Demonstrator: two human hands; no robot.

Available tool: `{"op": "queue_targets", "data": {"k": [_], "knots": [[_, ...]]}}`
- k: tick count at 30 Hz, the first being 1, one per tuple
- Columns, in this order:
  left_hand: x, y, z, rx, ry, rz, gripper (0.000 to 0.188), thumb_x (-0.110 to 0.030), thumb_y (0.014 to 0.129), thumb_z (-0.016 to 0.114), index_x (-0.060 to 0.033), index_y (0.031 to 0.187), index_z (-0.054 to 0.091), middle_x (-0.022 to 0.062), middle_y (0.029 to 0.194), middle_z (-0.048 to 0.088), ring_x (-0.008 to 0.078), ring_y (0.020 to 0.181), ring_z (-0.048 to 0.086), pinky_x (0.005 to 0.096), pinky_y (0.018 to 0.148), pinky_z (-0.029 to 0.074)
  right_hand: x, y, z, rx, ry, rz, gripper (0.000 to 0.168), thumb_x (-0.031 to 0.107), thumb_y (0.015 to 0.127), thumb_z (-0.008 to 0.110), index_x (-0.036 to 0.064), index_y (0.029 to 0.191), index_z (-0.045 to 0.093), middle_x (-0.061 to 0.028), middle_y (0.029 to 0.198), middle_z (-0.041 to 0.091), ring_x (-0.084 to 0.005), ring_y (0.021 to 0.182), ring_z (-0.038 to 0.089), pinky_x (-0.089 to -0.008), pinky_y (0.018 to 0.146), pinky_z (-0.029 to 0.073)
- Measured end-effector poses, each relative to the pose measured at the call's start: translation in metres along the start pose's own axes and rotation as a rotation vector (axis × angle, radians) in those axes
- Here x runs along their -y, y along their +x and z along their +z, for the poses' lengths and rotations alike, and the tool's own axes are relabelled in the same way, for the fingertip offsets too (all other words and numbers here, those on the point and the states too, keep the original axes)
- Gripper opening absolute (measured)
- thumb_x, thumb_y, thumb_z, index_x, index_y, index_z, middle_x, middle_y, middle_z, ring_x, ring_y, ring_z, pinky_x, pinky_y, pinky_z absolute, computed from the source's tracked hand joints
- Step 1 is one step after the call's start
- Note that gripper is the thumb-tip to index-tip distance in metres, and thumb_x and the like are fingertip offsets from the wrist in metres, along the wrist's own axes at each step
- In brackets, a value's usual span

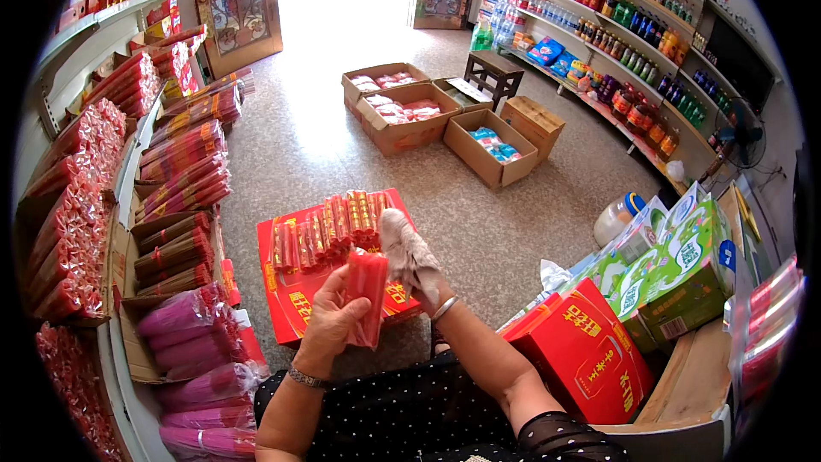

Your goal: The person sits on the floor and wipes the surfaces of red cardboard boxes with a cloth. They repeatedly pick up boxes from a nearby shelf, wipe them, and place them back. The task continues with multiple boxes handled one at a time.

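My left hand point(328, 317) grips a plastic-wrapped pack of red candles point(367, 298), held upright with the thumb across its front. A crumpled pale cloth point(405, 245) is bunched in my right hand point(435, 298) and hides most of its fingers. Both hands are above a red cardboard carton point(288, 311) with yellow printing. On the carton's far half, red cylindrical packs with gold markings point(324, 228) lie side by side in a row. The cloth overlaps the right end of that row in view.
Shelves of wrapped red bundles point(70, 224) and incense sticks point(173, 247) line the left. Open cardboard boxes point(490, 170) and a wooden stool point(494, 70) stand on the floor ahead. At right are another red carton point(587, 353), green cartons point(680, 269) and drink shelves point(616, 45).
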State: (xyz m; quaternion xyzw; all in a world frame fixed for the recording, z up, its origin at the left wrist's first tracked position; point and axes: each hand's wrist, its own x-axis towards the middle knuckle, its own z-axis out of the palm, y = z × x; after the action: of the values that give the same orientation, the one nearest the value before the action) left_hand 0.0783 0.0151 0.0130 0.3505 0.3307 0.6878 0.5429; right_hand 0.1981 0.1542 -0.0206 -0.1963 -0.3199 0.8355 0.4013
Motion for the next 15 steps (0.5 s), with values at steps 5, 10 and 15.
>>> {"op": "queue_targets", "data": {"k": [5,10,15], "knots": [[0.021,0.015,-0.025,-0.289,0.558,0.452,0.054,-0.011,0.084,0.067,-0.0009,0.131,0.043,0.006,0.116,0.057,0.0151,0.102,0.057,0.0301,0.093,0.044,-0.015,-0.059,0.026,0.113,-0.945,-0.143,0.032,0.025,0.094,0.052,0.004,0.118,0.052,-0.0067,0.101,0.06,-0.0131,0.068,0.059,-0.0245,0.052,0.049],[-0.006,0.004,-0.035,-0.263,0.211,0.239,0.037,-0.012,0.091,0.056,0.0021,0.124,0.048,0.0099,0.106,0.062,0.0166,0.098,0.06,0.0279,0.088,0.047,-0.007,-0.077,0.06,0.37,-0.506,0.132,0.04,0.027,0.094,0.051,0.004,0.126,0.048,-0.0047,0.095,0.058,-0.0119,0.066,0.056,-0.0234,0.049,0.046],[-0.027,0.009,-0.063,-0.329,-0.069,0.136,0.039,-0.03,0.094,0.052,0.0003,0.118,0.052,0.0145,0.1,0.065,0.0222,0.089,0.066,0.0313,0.077,0.055,-0.054,-0.051,0.046,0.59,-0.492,0.415,0.038,0.026,0.099,0.045,0.004,0.129,0.049,0.0024,0.111,0.056,-0.0073,0.1,0.051,-0.0225,0.086,0.042]]}}
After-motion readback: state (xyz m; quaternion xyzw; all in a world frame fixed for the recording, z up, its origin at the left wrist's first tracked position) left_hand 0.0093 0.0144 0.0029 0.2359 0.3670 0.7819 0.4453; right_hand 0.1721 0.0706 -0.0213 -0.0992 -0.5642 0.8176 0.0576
